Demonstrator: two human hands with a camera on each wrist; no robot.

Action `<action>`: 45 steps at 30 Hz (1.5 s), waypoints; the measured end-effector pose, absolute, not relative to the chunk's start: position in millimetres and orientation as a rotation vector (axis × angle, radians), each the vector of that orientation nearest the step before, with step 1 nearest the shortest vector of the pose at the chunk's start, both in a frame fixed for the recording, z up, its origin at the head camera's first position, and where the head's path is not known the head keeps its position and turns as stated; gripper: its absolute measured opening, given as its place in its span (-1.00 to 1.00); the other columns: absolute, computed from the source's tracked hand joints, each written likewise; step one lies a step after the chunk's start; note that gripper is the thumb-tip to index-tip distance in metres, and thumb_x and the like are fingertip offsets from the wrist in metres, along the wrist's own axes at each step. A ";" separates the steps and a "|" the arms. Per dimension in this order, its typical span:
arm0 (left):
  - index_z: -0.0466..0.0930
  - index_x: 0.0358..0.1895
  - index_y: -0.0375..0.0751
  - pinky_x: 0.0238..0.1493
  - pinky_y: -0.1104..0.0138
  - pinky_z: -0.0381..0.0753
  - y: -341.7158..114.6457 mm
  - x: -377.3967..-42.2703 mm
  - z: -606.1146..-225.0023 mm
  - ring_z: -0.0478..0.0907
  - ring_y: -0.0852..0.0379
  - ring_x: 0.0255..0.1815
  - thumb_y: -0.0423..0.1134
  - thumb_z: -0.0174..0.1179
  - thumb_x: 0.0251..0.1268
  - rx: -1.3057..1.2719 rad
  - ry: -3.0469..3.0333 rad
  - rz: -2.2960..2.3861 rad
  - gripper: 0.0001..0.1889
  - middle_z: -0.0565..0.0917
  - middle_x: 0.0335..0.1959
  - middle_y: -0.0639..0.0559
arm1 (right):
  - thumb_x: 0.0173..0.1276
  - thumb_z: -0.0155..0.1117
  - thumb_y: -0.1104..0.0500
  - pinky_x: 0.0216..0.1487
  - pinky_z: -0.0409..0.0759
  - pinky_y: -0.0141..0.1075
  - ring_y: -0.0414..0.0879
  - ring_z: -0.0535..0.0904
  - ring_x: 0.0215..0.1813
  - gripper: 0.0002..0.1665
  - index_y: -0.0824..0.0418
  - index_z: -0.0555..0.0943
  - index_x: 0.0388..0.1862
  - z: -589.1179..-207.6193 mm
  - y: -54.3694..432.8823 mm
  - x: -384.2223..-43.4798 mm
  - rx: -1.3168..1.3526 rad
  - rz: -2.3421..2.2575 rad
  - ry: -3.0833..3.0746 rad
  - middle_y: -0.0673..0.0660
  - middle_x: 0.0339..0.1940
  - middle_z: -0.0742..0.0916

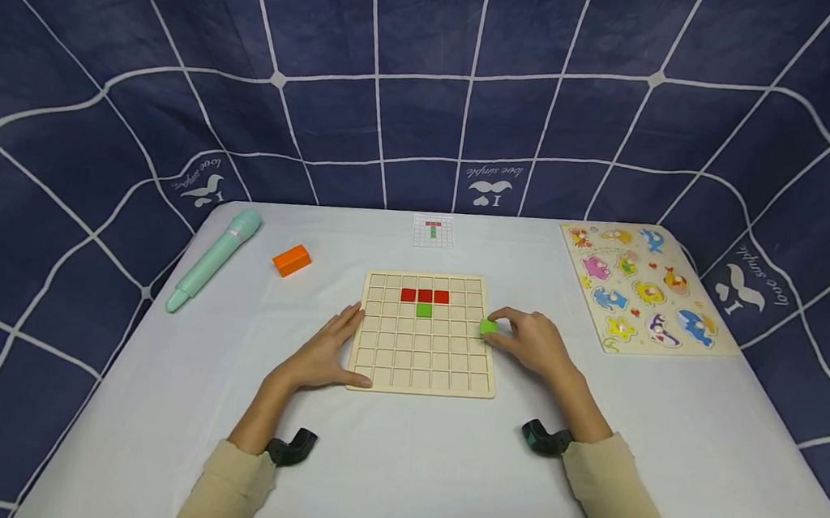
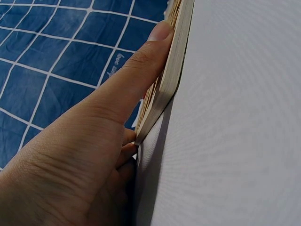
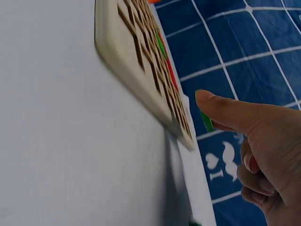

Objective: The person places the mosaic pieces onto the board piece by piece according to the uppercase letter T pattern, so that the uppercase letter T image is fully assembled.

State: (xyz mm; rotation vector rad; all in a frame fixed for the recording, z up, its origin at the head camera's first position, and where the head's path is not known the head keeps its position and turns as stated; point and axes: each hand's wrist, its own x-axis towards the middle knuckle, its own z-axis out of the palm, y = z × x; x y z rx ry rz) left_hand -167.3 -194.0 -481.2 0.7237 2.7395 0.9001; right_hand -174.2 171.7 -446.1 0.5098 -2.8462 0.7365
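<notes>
A wooden grid board (image 1: pixel 421 363) lies on the table, with three red tiles (image 1: pixel 424 296) in a row and one green tile (image 1: pixel 424 310) directly below the middle one. My left hand (image 1: pixel 323 353) rests at the board's left side, fingers extended along the edge and thumb on the near left corner; in the left wrist view the thumb (image 2: pixel 136 66) lies on the board's rim (image 2: pixel 171 61). At the right edge, my right hand (image 1: pixel 531 343) pinches another green tile (image 1: pixel 488 327) between thumb and finger. That tile (image 3: pixel 206 121) is mostly covered by the thumb in the right wrist view.
A small pattern card (image 1: pixel 433 232) with a red and green T lies beyond the board. An orange block (image 1: pixel 291 260) and a mint-green microphone-shaped object (image 1: pixel 213 262) are to the left. Far right lies a sea-animal puzzle board (image 1: pixel 646 293). A dark blue grid cloth (image 1: pixel 426 113) hangs behind.
</notes>
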 end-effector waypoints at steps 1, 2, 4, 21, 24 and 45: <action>-0.11 0.46 -0.22 0.37 0.03 -0.07 -194.0 -167.3 -481.0 -0.25 0.03 0.47 0.40 0.37 -0.42 0.725 2.740 0.897 0.34 -0.16 0.49 0.01 | 0.06 0.42 -0.07 -0.63 0.11 -0.32 -0.21 0.12 -0.69 -0.60 0.11 0.68 -0.17 -444.9 166.1 -175.6 0.521 0.731 -2.848 -0.08 -0.81 0.31; -0.12 0.46 -0.23 0.37 0.04 -0.08 -194.0 -167.2 -480.7 -0.26 0.03 0.47 0.40 0.37 -0.42 0.726 2.739 0.898 0.34 -0.16 0.49 0.00 | 0.06 0.42 -0.08 -0.62 0.11 -0.32 -0.21 0.12 -0.69 -0.60 0.11 0.68 -0.17 -444.4 160.6 -177.1 0.533 0.722 -2.849 -0.08 -0.81 0.31; -0.12 0.46 -0.23 0.37 0.04 -0.09 -193.9 -167.1 -480.4 -0.26 0.03 0.47 0.39 0.37 -0.41 0.730 2.737 0.900 0.33 -0.16 0.49 -0.01 | 0.06 0.42 -0.09 -0.60 0.14 -0.32 -0.21 0.13 -0.69 -0.60 0.10 0.68 -0.17 -442.8 149.2 -179.7 0.559 0.714 -2.849 -0.09 -0.82 0.32; -0.11 0.46 -0.21 0.35 0.02 -0.01 -193.9 -168.4 -482.5 -0.24 0.01 0.47 0.44 0.35 -0.45 0.715 2.747 0.885 0.35 -0.15 0.49 0.01 | 0.06 0.41 -0.10 -0.47 0.37 -0.30 -0.25 0.22 -0.70 -0.61 0.09 0.69 -0.19 -441.0 86.3 -196.3 0.748 0.663 -2.780 -0.16 -0.86 0.40; -0.11 0.46 -0.21 0.35 0.02 -0.01 -194.0 -168.6 -482.4 -0.23 0.01 0.47 0.44 0.35 -0.45 0.716 2.749 0.882 0.35 -0.15 0.49 0.00 | 0.06 0.42 -0.11 -0.37 0.45 -0.26 -0.22 0.28 -0.68 -0.61 0.08 0.69 -0.20 -443.0 83.1 -197.6 0.738 0.658 -2.783 -0.12 -0.79 0.52; -0.11 0.46 -0.22 0.37 0.06 -0.05 -193.8 -167.4 -481.3 -0.24 0.04 0.47 0.42 0.36 -0.44 0.728 2.745 0.889 0.34 -0.15 0.49 -0.01 | 0.07 0.40 -0.13 -0.29 0.51 -0.25 -0.22 0.42 -0.59 -0.63 0.02 0.68 -0.19 -462.8 78.1 -200.6 0.695 0.636 -2.856 -0.01 -0.53 0.71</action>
